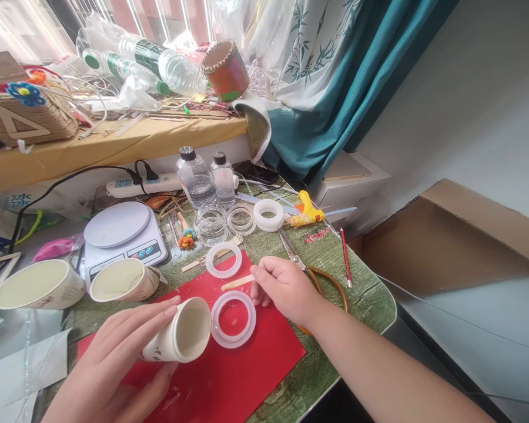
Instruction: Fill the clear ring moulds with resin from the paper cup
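Note:
My left hand [123, 358] is wrapped round a white paper cup [170, 341], tilted with its mouth toward the right. In my right hand [282, 288] a flat wooden stick [238, 283] is pinched, its free end pointing left. Just below the stick, a translucent ring mold [233, 343] lies on a red sheet [247, 382], close beside the cup's rim. A second ring mold [224, 273] rests at the sheet's upper edge, above the stick.
Two paper cups [30, 285] and a white scale [119, 226] stand at the left. Behind are clear bottles [196, 179], clear rings [210, 223] and stacked white rings [268, 215]. Scissors [293, 249], a yellow glue gun [307, 211] and a red pencil [346, 257] lie at the right.

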A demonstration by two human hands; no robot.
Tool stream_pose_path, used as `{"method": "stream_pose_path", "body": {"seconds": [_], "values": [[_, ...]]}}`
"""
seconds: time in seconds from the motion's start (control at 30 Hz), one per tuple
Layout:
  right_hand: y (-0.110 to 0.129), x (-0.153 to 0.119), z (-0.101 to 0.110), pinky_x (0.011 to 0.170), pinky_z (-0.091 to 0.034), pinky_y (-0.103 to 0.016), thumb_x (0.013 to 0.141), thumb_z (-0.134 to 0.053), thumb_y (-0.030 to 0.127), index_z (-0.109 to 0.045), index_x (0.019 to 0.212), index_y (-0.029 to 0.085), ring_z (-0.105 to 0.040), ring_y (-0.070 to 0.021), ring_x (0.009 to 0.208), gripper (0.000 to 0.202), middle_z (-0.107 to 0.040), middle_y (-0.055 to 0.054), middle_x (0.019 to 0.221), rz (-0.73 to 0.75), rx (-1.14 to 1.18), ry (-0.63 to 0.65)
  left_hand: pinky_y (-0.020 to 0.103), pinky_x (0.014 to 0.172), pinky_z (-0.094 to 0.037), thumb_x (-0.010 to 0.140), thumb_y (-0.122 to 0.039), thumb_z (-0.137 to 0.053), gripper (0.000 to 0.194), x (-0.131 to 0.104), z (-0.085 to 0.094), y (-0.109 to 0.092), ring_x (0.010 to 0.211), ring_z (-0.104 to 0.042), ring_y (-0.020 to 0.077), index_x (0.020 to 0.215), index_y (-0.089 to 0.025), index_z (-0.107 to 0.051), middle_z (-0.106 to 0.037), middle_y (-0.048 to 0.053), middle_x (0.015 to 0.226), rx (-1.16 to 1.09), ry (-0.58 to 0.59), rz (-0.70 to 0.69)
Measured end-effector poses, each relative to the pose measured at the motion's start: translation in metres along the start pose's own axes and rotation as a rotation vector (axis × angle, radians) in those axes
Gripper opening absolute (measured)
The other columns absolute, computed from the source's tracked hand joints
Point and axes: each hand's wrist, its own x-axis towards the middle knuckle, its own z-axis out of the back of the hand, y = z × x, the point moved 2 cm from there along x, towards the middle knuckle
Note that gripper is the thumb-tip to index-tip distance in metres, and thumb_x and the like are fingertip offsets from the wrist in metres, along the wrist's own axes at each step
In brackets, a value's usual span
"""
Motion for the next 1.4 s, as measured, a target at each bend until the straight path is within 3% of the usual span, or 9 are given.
{"method": "stream_pose_path", "body": {"seconds": [0.5,0.7,1.4], "values": [[0.0014,-0.0003,-0.0002,0.067,-0.059,-0.029,0.106,-0.068,0.059,-0.062,0.075,0.024,-0.073,-0.0177,0.069,0.048,-0.076,-0.002,0.075,0.003,-0.007,-0.001,0.041,0.110,-0.059,0.098,-0.035,-0.068,0.052,-0.0007,-0.0027,-0.0009,0.129,-0.071,0.0312,0.149,-0.046,-0.064,-0.075,-0.002,0.143,-0.027,-0.003,0.031],[0.0012,0.0002,-0.0002,0.067,-0.059,-0.029,0.105,-0.069,0.061,-0.062,0.075,0.024,-0.074,-0.0179,0.069,0.048,-0.076,-0.002,0.075,-0.002,-0.002,-0.001,0.043,0.109,-0.058,0.100,-0.034,-0.066,0.050,-0.0003,-0.0030,-0.0013,0.130,-0.070,0.0326,0.149,-0.044,-0.063,-0.075,0.001,0.144,-0.035,0.000,0.020],[-0.0018,0.0017,0.0002,0.065,-0.057,-0.027,0.110,-0.065,0.049,-0.064,0.076,0.023,-0.073,-0.0163,0.068,0.043,-0.075,-0.002,0.075,0.012,-0.004,0.001,0.042,0.112,-0.055,0.103,-0.036,-0.065,0.047,-0.0005,-0.0039,-0.0007,0.131,-0.067,0.0309,0.150,-0.042,-0.062,-0.072,0.001,0.146,-0.040,0.007,0.015]]}}
